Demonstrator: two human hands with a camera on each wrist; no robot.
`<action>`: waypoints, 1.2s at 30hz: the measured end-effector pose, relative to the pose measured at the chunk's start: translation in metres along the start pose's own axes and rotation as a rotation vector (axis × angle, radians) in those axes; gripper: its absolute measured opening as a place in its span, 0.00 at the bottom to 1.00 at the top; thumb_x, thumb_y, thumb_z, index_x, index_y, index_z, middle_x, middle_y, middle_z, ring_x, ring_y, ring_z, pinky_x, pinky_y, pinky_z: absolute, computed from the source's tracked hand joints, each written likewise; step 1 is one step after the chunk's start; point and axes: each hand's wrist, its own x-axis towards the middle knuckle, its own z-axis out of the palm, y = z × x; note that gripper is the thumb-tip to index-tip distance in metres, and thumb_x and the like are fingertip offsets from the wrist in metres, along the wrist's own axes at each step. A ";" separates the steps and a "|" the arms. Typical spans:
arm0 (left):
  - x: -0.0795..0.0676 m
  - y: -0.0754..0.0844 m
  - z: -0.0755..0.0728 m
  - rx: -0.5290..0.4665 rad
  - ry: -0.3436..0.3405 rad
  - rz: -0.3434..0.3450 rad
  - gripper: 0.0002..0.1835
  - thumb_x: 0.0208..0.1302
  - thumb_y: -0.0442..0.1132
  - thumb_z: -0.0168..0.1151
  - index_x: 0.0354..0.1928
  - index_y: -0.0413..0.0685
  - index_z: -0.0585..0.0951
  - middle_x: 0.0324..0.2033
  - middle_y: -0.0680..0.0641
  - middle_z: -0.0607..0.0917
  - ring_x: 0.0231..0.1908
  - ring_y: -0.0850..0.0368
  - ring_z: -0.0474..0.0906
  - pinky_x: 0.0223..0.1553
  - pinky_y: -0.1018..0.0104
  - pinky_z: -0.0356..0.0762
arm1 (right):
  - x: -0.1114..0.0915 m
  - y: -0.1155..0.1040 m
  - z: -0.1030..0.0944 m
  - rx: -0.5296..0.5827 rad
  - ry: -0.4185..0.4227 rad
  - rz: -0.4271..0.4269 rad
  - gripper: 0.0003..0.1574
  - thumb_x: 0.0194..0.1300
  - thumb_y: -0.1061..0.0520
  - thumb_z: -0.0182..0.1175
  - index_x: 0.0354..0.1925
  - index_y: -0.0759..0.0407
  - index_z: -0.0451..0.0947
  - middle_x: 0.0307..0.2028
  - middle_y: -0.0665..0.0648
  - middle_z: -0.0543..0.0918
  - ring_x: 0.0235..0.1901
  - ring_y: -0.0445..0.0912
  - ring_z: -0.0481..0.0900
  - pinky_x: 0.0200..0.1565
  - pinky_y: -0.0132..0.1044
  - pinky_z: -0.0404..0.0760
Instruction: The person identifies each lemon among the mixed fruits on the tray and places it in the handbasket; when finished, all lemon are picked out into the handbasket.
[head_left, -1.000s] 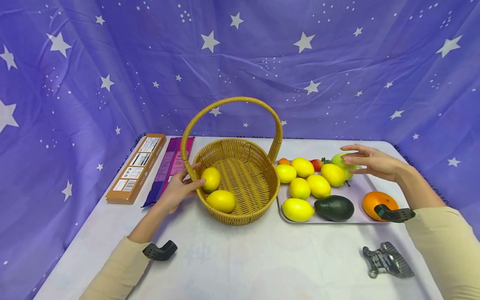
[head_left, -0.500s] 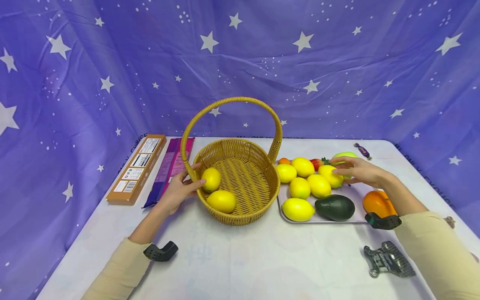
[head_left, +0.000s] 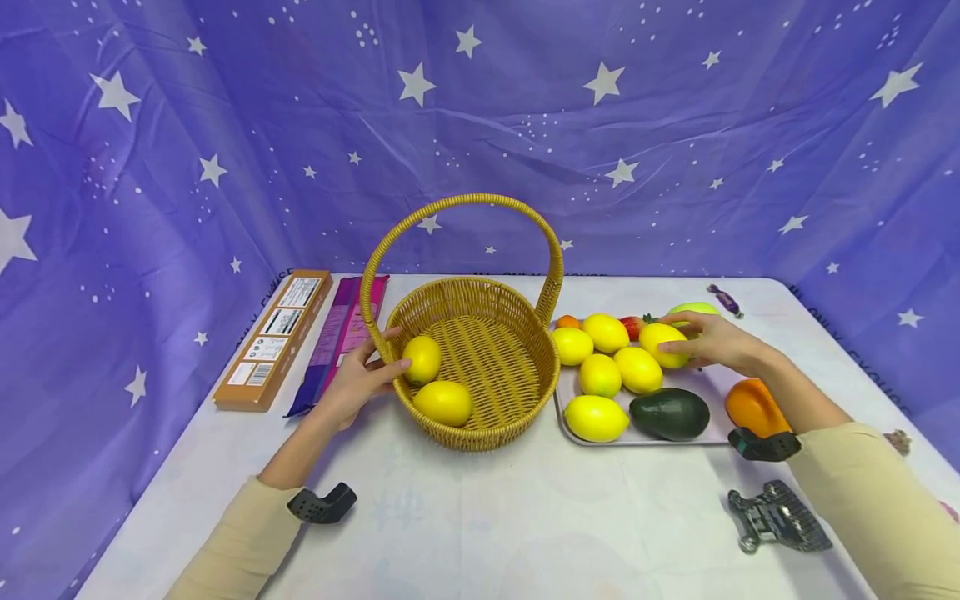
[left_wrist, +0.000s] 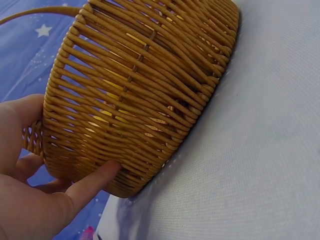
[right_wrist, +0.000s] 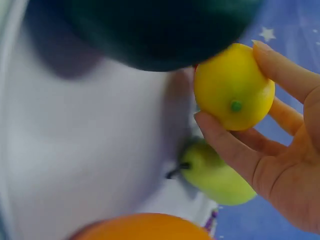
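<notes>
My left hand (head_left: 360, 382) holds the left rim of a wicker basket (head_left: 487, 437), thumb over the rim and fingers against the outer wall, as the left wrist view shows on the woven side (left_wrist: 135, 100). Two lemons (head_left: 442, 403) lie inside the basket at its left. On the right, my right hand (head_left: 720, 342) pinches another lemon (head_left: 663, 344) at the back of a tray. The right wrist view has this lemon (right_wrist: 232, 90) between thumb and fingers, with a green pear (right_wrist: 215, 175) beneath the hand and a dark avocado (right_wrist: 160, 30) close to the camera.
On the tray (head_left: 720, 443) sit several more lemons (head_left: 596, 418), the avocado (head_left: 670, 414), an orange (head_left: 753, 406) and a strawberry (head_left: 632, 327). A silvery-black packet (head_left: 780, 517) lies in front. Left stand an orange-brown box (head_left: 273, 342) and a purple packet (head_left: 341, 333). A wrapped candy (head_left: 725, 301) lies behind.
My right hand has come left and down from over the pear to the lemon beside it and now pinches it. The lemon has shifted slightly. My left hand stays on the basket.
</notes>
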 end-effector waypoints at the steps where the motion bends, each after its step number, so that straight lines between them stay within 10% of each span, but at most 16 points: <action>1: 0.000 0.000 0.000 0.004 0.001 -0.002 0.35 0.69 0.34 0.58 0.74 0.41 0.56 0.65 0.31 0.63 0.51 0.52 0.76 0.46 0.64 0.82 | -0.001 -0.002 -0.003 0.009 0.001 -0.008 0.45 0.67 0.47 0.62 0.70 0.66 0.55 0.64 0.78 0.58 0.56 0.65 0.69 0.48 0.51 0.81; 15: 0.001 -0.001 0.000 0.004 0.003 0.008 0.34 0.69 0.33 0.58 0.73 0.41 0.57 0.64 0.30 0.64 0.50 0.52 0.76 0.46 0.63 0.82 | -0.013 -0.074 -0.010 0.154 -0.084 -0.149 0.39 0.71 0.53 0.57 0.73 0.59 0.53 0.69 0.70 0.52 0.57 0.59 0.69 0.53 0.51 0.78; 36: -0.001 -0.002 0.002 -0.027 0.029 -0.005 0.33 0.69 0.34 0.58 0.73 0.40 0.59 0.67 0.34 0.62 0.57 0.45 0.71 0.48 0.62 0.80 | 0.029 -0.150 0.093 0.133 -0.440 -0.386 0.35 0.64 0.55 0.65 0.67 0.56 0.67 0.62 0.56 0.72 0.61 0.54 0.68 0.61 0.49 0.70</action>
